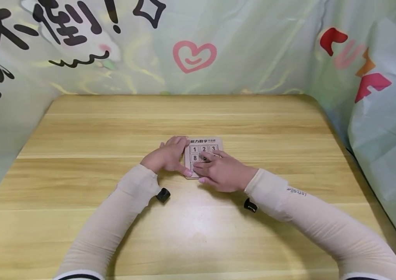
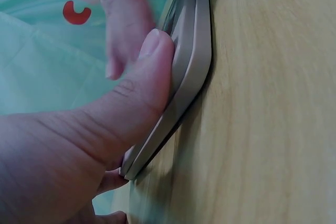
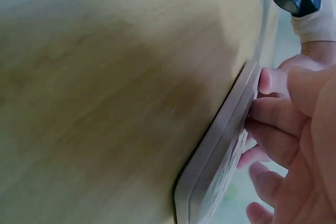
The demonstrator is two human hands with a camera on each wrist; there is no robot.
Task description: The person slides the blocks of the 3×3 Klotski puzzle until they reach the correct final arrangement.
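Observation:
A flat, pale number sliding puzzle (image 1: 194, 149) lies on the table, with dark Chinese characters along its top and numbered square tiles below. My left hand (image 1: 170, 154) holds its left side, thumb at the near left corner and fingers by the far left corner. In the left wrist view, that thumb presses against the puzzle's rounded edge (image 2: 197, 40). Over the lower right tiles lies my right hand (image 1: 226, 171), its extended fingertips touching the face. Several tiles are hidden beneath it. The right wrist view shows the fingers (image 3: 281, 114) meeting the puzzle's top side.
The wood-grain table (image 1: 198, 229) spreads around the puzzle on all sides. Behind it hangs a pale green printed sheet (image 1: 253, 46), which also runs along both sides. Each wrist has a light sleeve and a small black camera (image 1: 163, 195).

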